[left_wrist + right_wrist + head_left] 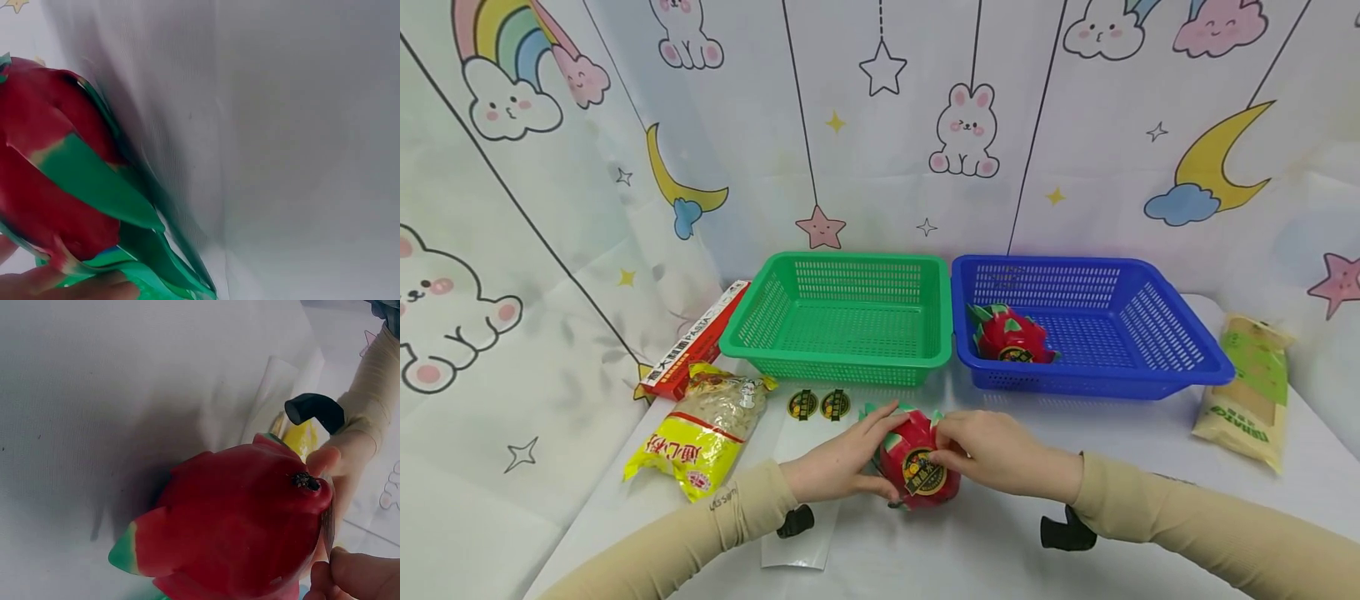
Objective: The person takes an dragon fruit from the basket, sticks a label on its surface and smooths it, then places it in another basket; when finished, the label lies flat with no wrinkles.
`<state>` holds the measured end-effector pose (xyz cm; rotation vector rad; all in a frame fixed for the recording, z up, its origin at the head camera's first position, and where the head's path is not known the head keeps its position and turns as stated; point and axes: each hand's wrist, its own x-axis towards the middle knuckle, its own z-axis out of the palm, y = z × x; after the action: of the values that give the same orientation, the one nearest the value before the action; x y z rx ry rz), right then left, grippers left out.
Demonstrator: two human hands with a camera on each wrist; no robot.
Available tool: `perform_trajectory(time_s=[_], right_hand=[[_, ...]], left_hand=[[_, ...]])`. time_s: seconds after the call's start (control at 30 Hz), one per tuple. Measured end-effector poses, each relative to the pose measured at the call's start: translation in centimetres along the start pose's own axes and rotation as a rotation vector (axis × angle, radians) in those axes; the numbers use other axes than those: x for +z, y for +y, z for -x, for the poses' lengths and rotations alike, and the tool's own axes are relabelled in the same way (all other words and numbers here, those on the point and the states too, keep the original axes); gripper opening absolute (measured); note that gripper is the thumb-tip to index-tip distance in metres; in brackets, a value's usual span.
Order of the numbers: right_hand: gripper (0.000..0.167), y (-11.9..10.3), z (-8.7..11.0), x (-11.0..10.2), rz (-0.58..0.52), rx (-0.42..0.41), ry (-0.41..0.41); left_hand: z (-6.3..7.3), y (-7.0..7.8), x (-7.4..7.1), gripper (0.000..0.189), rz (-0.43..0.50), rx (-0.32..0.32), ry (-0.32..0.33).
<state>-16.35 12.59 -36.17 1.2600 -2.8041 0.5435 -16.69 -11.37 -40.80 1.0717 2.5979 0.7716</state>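
A red dragon fruit [915, 432] with green-tipped scales lies on the white table in front of me. My left hand [844, 461] holds it from the left, thumb low and fingers over the top. On its front is a round black-and-gold sticker [925, 472], whose right edge my right hand [1000, 454] pinches. In the right wrist view the sticker [329, 519] appears edge-on against the fruit [244, 519], with thumb and finger at its rim. The left wrist view shows the scaly side of the fruit [56, 144] and some left fingertips [119, 290].
A white sticker sheet [801, 517] with two round stickers lies left of the fruit. Behind stand a green basket [838, 367] and a blue basket [1075, 379] holding another stickered dragon fruit [1011, 333]. A yellow food bag [700, 433], red pasta box [696, 342] and beige packet [1247, 392] flank them.
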Motion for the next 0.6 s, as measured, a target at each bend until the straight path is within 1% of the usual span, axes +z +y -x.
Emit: perform_trajectory(time_s=[0.33, 0.43, 0.6], right_hand=[[0.02, -0.01, -0.06, 0.23, 0.041, -0.004, 0.022], [0.02, -0.03, -0.07, 0.18, 0.046, -0.002, 0.021], [0.021, -0.08, -0.19, 0.13, 0.044, 0.014, 0.007]], left_hand=[[-0.33, 0.45, 0.32, 0.086, 0.074, -0.065, 0.044], [-0.37, 0.56, 0.45, 0.085, 0.089, -0.072, 0.059], [-0.44, 0.69, 0.68, 0.085, 0.086, -0.072, 0.082]])
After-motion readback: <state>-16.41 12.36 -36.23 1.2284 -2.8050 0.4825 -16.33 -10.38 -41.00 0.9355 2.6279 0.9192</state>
